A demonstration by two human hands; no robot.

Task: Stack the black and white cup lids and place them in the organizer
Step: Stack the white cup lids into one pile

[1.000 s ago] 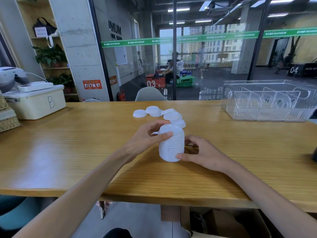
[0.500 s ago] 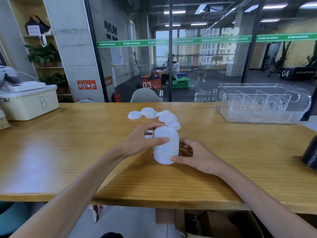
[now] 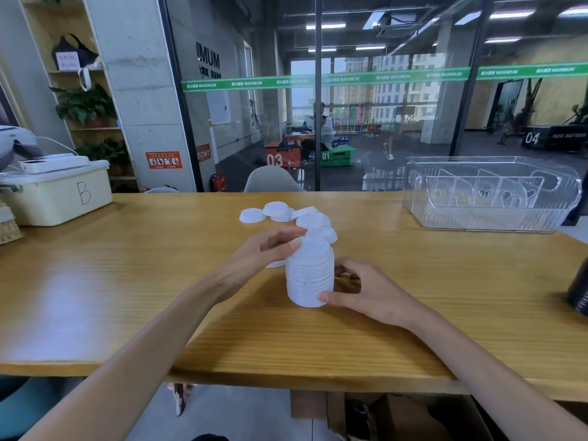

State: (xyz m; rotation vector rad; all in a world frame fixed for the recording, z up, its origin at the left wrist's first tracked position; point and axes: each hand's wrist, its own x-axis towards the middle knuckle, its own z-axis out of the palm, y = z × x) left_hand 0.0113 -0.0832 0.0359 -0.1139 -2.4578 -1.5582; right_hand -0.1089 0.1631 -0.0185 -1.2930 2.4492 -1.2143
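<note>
Now the left hand [image 3: 257, 256] has lifted slightly, fingertips pinching the top of the white lid stack [image 3: 310, 272] on the counter [image 3: 127, 281], while the right hand [image 3: 359, 291] cups its base. Loose white lids [image 3: 286, 213] remain behind; the organizer [image 3: 490, 194] waits far right.

Black stack [image 3: 579, 291] is getting cut off by rt edge. Right hand [image 3: 366, 291] fingers are hiding behind white stack [image 3: 310, 272].
</note>
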